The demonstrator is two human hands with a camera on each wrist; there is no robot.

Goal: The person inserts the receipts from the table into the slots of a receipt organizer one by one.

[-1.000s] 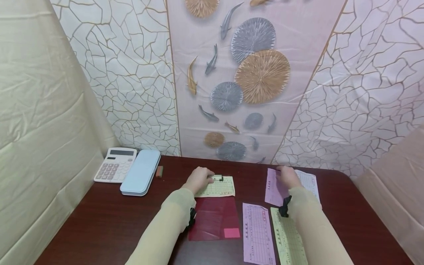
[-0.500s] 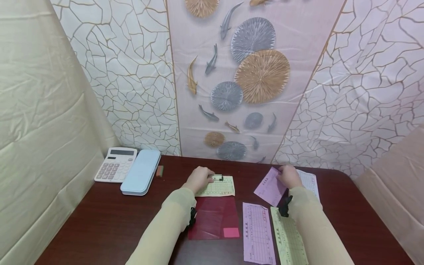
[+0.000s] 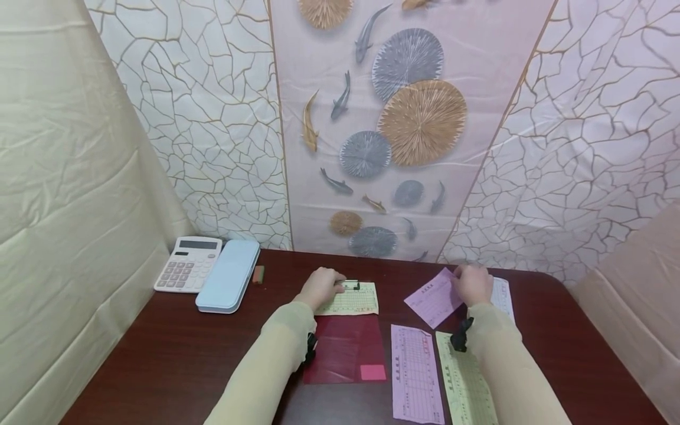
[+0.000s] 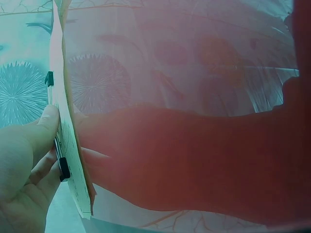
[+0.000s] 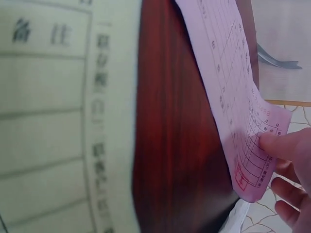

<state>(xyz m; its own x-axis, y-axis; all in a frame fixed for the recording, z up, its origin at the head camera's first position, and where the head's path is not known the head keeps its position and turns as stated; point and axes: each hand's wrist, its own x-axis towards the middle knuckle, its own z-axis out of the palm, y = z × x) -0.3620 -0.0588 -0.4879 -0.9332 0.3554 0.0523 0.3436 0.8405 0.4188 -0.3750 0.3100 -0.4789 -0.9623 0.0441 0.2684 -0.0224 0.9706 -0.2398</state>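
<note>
My left hand (image 3: 319, 288) grips a metal clip (image 4: 64, 170) with black ends at the top of a transparent red folder (image 3: 337, 351). Beneath the clip lies a pale green printed form (image 3: 353, 304), covering the folder's upper part. In the left wrist view the red film spans the foreground, and the arm shows through it. Farther right, my right hand (image 3: 474, 285) pinches a purple printed slip (image 3: 432, 298) by its edge. That slip lies slanted in the head view; in the right wrist view the thumb presses near a red stamp on it.
Another purple slip (image 3: 417, 375) and a green slip (image 3: 462, 383) lie side by side at the front right. A white slip (image 3: 502, 295) is partly hidden behind my right hand. At the back left are a calculator (image 3: 188, 265), a light blue case (image 3: 228, 277) and a small eraser (image 3: 258, 274).
The purple slip in my right hand has turned from nearly upright to slanted, its free end swinging left. My right hand has shifted slightly right. The left hand stays put.
</note>
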